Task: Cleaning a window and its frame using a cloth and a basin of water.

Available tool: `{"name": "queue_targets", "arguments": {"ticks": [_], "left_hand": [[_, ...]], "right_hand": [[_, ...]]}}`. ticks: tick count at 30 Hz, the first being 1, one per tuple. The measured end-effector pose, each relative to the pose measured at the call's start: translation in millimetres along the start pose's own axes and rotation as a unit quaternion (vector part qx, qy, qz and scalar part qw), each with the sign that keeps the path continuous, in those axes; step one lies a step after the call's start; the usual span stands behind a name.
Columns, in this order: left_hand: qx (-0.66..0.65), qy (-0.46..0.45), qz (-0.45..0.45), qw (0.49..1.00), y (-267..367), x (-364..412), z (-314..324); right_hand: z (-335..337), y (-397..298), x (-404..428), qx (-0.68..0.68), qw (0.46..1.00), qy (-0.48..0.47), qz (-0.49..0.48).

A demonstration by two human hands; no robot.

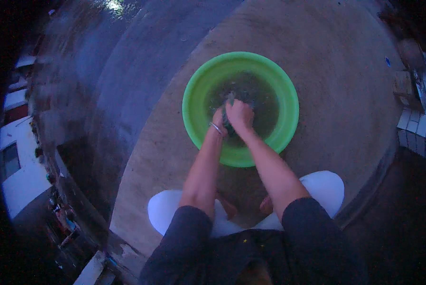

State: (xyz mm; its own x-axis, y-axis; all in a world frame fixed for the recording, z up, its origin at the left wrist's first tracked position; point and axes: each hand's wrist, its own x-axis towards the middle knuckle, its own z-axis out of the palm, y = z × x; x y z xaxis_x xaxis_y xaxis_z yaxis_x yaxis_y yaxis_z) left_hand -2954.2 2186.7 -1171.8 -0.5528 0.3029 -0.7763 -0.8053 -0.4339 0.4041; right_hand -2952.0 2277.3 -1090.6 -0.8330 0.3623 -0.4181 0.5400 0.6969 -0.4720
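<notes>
A round green plastic basin (pixel 286 117) stands on the ground in front of me, with dark contents that look wet; I cannot tell exactly what they are. My right hand (pixel 240 113) is curled inside the basin, its fingers around a small dark piece. Beside it on the left, close against it, is my left hand (pixel 220 120), with a bracelet on the wrist (pixel 215 128). Some dark green material (pixel 227 123) shows between the two hands. Blur and dim light hide the fingertips and what exactly the left hand holds.
Brownish concrete ground (pixel 163 142) surrounds the basin, meeting a bluish-grey surface (pixel 127 71) along a curved edge at the left. My bare feet (pixel 228 208) are just below the basin. White brickwork or tiles (pixel 417 123) stand at the far right, pale walls (pixel 24 171) at the far left.
</notes>
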Motion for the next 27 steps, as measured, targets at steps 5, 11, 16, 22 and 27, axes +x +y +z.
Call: {"name": "queue_targets", "arguments": {"ticks": [5, 11, 16, 22, 27], "left_hand": [[0.055, -0.071, -0.06, 0.994, 0, -1, 18], [0.573, 0.096, 0.322, 0.748, 6, 8, -38], [0.257, 0.156, 0.155, 0.941, 9, 5, -46], [-0.126, -0.183, -0.001, 0.975, 25, -2, -58], [-0.108, -0.114, 0.045, 0.987, 33, 2, -54]], "right_hand": [[5, 46, 44, 0.016, 0.998, 0.06, 0.018], [-1, 65, 62, -0.029, 0.976, 0.214, 0.013], [25, 33, 36, 0.019, 0.986, 0.164, 0.033], [39, -30, -17, 0.243, 0.967, -0.035, -0.064], [20, -40, -44, 0.237, 0.958, -0.084, -0.134]]}}
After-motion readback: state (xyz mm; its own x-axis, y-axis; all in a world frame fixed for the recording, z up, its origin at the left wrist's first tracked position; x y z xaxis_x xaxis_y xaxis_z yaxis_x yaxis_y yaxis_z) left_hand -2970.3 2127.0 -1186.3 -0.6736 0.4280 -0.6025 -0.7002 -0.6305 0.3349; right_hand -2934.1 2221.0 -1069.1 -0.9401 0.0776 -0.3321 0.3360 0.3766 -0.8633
